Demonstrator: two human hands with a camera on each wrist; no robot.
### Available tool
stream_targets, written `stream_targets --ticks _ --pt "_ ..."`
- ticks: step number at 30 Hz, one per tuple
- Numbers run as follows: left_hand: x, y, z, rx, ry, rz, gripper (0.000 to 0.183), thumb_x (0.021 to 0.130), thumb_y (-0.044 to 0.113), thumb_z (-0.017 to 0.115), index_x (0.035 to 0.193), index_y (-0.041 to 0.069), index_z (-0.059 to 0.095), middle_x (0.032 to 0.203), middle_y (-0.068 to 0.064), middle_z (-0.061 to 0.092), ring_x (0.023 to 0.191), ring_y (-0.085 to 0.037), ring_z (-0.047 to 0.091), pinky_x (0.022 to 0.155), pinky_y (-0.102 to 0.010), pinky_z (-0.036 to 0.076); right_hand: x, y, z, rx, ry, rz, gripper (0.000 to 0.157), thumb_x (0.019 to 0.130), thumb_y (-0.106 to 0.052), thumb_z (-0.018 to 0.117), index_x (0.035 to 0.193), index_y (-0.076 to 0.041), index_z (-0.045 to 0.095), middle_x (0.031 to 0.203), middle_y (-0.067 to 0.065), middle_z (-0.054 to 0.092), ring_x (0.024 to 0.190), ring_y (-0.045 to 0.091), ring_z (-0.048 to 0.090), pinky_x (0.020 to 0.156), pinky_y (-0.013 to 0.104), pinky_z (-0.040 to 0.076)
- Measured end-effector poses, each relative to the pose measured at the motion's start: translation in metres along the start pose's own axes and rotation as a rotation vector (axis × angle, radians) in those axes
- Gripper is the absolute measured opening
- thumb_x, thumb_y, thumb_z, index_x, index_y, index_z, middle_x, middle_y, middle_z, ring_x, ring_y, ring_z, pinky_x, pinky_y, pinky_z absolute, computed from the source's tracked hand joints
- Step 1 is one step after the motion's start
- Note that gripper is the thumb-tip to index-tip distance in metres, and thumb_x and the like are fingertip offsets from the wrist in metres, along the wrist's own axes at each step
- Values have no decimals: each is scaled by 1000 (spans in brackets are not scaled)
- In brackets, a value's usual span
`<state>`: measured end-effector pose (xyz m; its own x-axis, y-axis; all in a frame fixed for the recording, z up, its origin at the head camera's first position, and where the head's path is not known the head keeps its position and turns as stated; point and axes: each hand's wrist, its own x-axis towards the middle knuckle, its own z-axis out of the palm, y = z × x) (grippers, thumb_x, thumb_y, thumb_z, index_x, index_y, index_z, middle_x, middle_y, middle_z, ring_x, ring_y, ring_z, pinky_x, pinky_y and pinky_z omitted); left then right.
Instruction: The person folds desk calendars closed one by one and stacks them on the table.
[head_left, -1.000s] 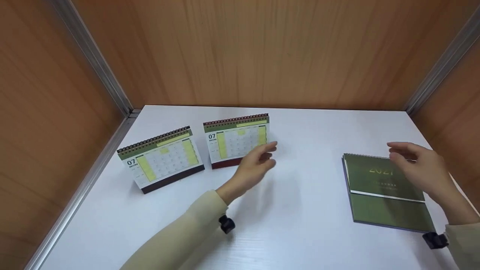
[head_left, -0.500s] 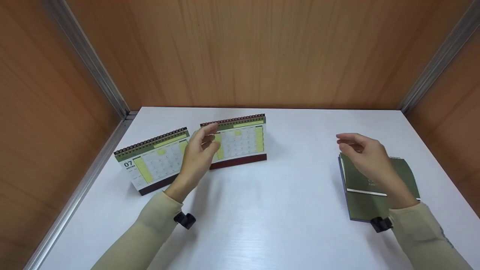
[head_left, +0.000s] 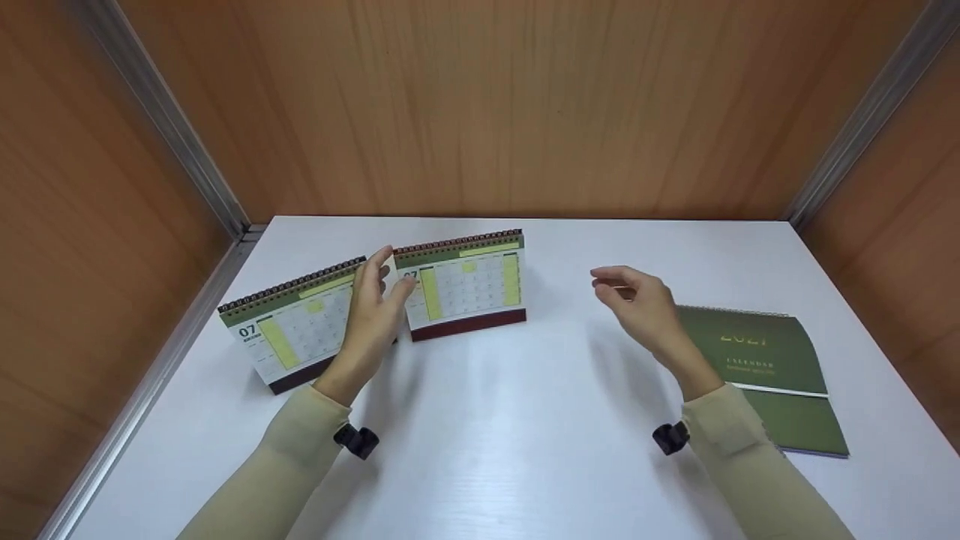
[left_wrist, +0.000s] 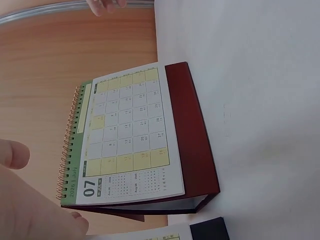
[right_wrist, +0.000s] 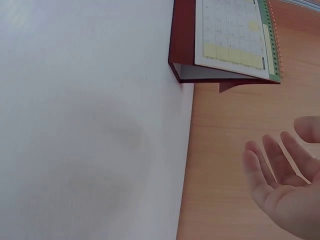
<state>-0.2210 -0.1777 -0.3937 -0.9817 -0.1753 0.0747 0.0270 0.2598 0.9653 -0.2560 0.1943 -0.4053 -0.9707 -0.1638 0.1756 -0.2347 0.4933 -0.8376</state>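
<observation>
Two desk calendars stand propped like tents on the white table, both turned to month 07. The red-based desk calendar (head_left: 469, 285) is behind and right of the black-based desk calendar (head_left: 300, 322). My left hand (head_left: 369, 311) hovers where the two meet, fingers loosely bent and holding nothing. It covers part of the black-based calendar; whether it touches either one I cannot tell. My right hand (head_left: 641, 307) is in the air, right of the red-based calendar, its relaxed fingers apart in the right wrist view. A green 2021 calendar (head_left: 787, 424) lies flat at the right, partly hidden by my right arm.
The white table (head_left: 480, 465) meets a wood-grain panel (head_left: 480, 112) at the back. More such panels rise at left and right, with metal posts (head_left: 176, 120) in the corners. A small black camera sits at each wrist.
My left hand has moved left from in front of the red-based calendar to the gap between the two. My right hand has moved left, away from over the green calendar. The calendars stay put.
</observation>
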Motion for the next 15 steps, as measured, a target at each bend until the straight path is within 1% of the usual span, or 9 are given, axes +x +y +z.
stream_targets --ticks 4,6,8,12,15 --pt "3 -3 -2 -54 -24 -34 66 111 30 52 169 15 25 175 -10 21 162 -29 20 133 -44 17 10 -2 22 20 -9 28 30 108 -18 63 136 -10 71 131 9 72 119 24 68 99 34 57" --pt "5 -5 -2 -84 -46 -66 68 112 35 48 171 16 19 177 -9 17 164 -28 16 133 -43 15 15 -3 33 25 -11 54 30 108 -20 63 136 -12 71 131 8 72 120 24 67 103 39 56" --pt "6 -6 -3 -104 -68 -104 69 113 40 43 172 20 14 179 -6 13 164 -25 12 133 -44 12 19 -3 43 31 -9 80 30 108 -21 63 135 -13 71 131 7 71 120 23 67 104 41 56" --pt "10 -8 -2 -141 -104 -177 70 113 48 35 173 27 7 180 3 5 165 -20 2 133 -47 3 25 -3 61 52 5 110 29 107 -22 64 134 -13 72 130 5 71 119 23 67 104 40 55" --pt "13 -9 0 -165 -112 -202 68 113 50 30 173 28 6 180 5 2 165 -20 -2 133 -47 0 30 -3 73 67 24 120 29 106 -21 64 133 -12 72 130 6 72 119 24 67 103 39 56"
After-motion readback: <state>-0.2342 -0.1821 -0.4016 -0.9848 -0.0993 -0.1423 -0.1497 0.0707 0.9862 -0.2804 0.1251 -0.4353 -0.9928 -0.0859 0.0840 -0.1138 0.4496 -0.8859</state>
